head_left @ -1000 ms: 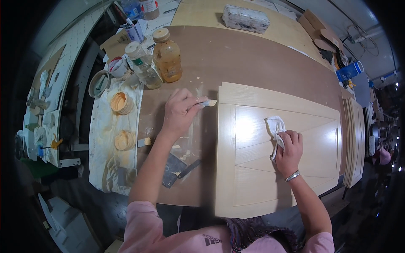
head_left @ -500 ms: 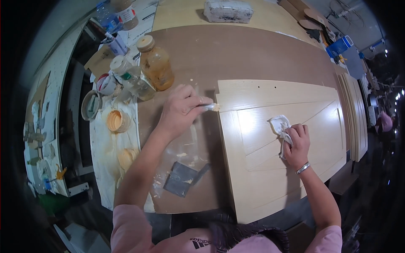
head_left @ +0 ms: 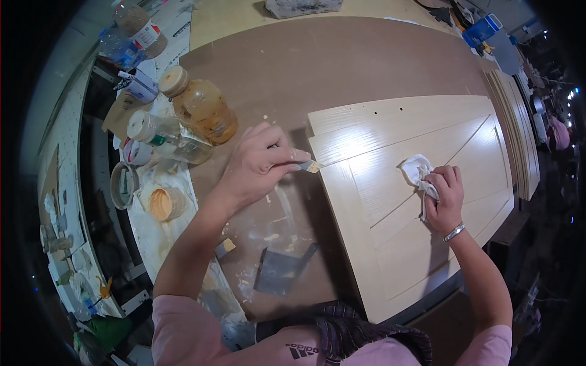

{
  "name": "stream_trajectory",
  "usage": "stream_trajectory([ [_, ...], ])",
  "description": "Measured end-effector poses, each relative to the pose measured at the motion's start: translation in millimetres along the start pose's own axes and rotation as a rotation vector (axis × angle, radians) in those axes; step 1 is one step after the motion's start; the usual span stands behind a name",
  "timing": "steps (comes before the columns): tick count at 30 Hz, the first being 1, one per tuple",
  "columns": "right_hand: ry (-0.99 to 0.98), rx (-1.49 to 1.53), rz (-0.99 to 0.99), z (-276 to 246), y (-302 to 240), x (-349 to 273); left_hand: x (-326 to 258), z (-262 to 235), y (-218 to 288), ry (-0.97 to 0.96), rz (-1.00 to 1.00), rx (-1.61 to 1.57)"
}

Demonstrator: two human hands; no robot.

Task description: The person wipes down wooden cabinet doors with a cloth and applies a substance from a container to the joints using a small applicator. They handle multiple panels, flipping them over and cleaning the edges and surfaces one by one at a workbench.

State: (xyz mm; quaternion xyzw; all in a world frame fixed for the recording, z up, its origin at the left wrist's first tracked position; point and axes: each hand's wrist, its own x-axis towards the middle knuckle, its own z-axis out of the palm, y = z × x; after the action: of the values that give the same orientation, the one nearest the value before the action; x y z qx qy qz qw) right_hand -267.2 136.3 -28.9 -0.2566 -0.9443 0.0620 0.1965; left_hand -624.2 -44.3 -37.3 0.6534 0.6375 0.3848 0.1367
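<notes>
The left hand [head_left: 259,161] pinches a knife [head_left: 305,164] tipped with filler [head_left: 314,167] by the left edge of the panel [head_left: 381,219] on the table's [head_left: 274,73] right, apparently patching, while the right hand [head_left: 446,200] clutches a cloth [head_left: 416,168], and the next stroke seems to need a steady wrist.

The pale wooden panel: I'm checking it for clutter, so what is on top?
A white cloth, bunched in the right hand, is on the panel; a scraper in the left hand has its tip at the panel's left edge. The surface under cloth and fingers is hidden.
</notes>
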Motion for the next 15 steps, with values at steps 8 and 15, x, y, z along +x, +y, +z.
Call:
stream_trajectory([
  [8, -0.003, -0.006, -0.003, -0.1, -0.9, 1.9, -4.2, 2.8, -2.9, 0.010, 0.044, 0.020],
  [15, 0.008, -0.015, -0.016, -0.2, -1.2, 2.8, -8.1, 7.5, 0.9, 0.095, 0.015, 0.035],
])
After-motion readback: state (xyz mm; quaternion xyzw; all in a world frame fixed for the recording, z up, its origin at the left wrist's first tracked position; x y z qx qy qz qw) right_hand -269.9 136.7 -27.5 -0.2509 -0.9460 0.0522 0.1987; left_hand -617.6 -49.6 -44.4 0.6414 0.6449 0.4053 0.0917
